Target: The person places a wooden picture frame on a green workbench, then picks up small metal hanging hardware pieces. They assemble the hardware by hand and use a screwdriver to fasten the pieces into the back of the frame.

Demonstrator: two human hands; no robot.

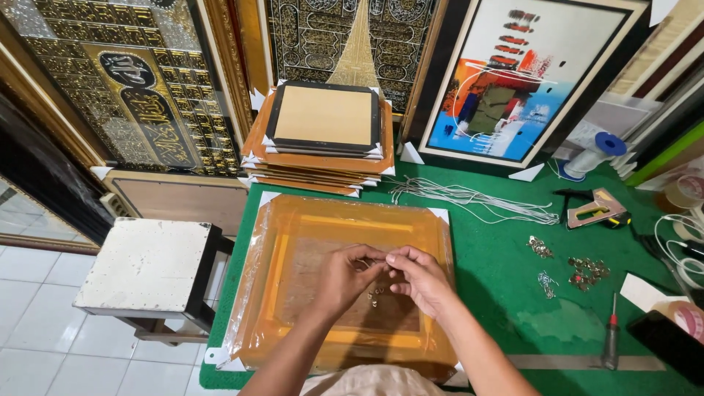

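Note:
An orange picture frame (293, 227) wrapped in clear plastic lies face down on the green table (499, 271). My left hand (345, 275) and my right hand (418, 279) meet above its backing board, fingertips pinched together on a small metal hanger piece (383, 262). A few more small metal pieces (375, 297) lie loose on the board just under my hands.
A stack of wrapped frames (323, 139) leans at the back. White cord (469, 196), a staple gun (594, 209), small heaps of metal hangers (587, 270), a screwdriver (611, 334) and tape rolls (688, 319) lie to the right. A white stool (147, 264) stands left.

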